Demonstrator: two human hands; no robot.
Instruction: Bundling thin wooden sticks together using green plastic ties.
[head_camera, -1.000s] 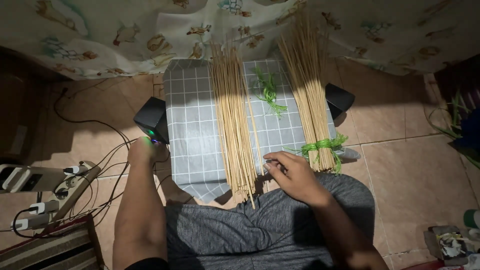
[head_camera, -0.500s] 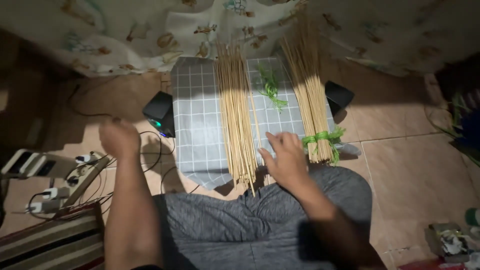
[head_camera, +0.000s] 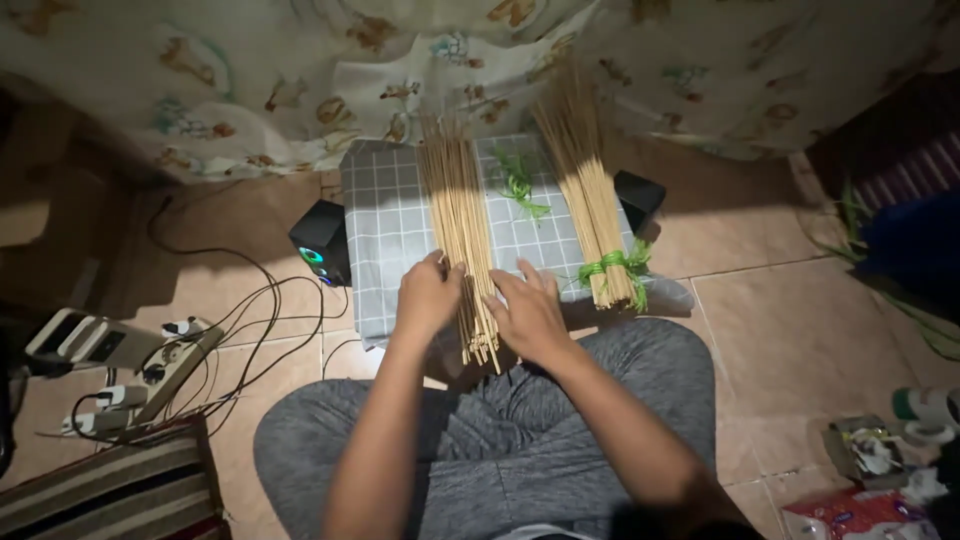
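Both hands sit on the loose stick pile (head_camera: 462, 240) lying on the grey checked cloth (head_camera: 385, 230): left hand (head_camera: 428, 297) cupped against its left edge, right hand (head_camera: 528, 312) spread flat on the right. I'd squeeze evenly from both sides and keep the near ends flush, well clear of the tied bundle (head_camera: 592, 225).

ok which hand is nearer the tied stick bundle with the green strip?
Right. The right hand lies just left of the tied bundle, apart from it, beside the loose sticks. The left hand is farther off, on the other side of the loose sticks.
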